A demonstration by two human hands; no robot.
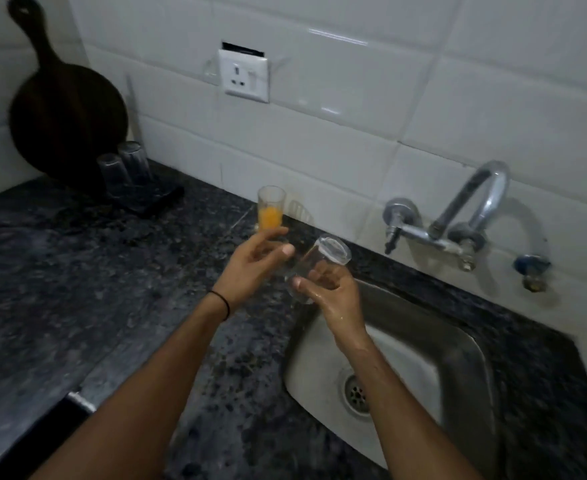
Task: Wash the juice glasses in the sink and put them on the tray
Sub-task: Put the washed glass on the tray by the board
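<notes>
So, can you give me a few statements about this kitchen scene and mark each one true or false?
1. The right hand holds a tilted empty glass. True.
2. Water is streaming from the tap. False: no stream of water shows.
3. Two glasses stand on the dark tray by the wall. True.
4. The glass with orange juice stands inside the sink. False: it stands on the counter, left of the sink.
5. The left hand has a sponge in its grip. False: it holds nothing, its fingers loosely open near the juice glass.
</notes>
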